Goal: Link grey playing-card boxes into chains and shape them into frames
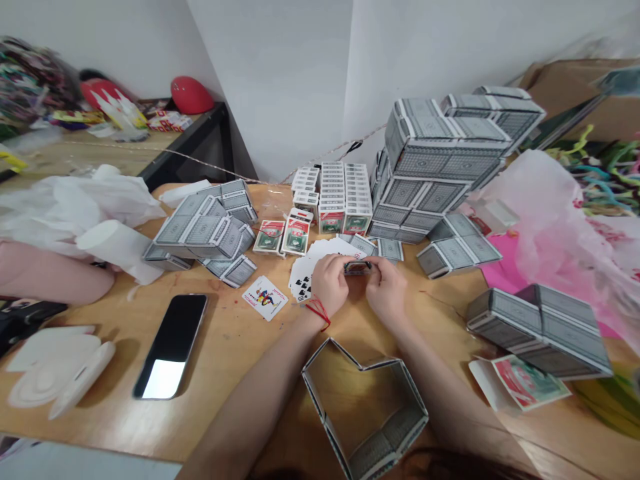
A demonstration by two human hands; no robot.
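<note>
At far left I note a pink cylinder point(53, 273), with a white roll point(117, 248) to its right and a white stand point(63, 370) nearer me. Next comes a phone point(175, 340), face up on the table point(230, 380). Behind it is a grey card block point(195, 223); a joker point(265, 298) lies face up to its right. Two packs stand near the stacked packs point(331, 197). Loose cards point(301, 277) spread beside my left hand point(330, 279). My left fingers pinch one end of a small card piece point(357, 268); my right hand point(386, 288) pinches the other, both grips narrow. It sits ahead of me, past a notched card frame point(387, 437) between my forearms. Rightward rise a card tower point(435, 167), then two lower blocks and an opened pack point(530, 383).
</note>
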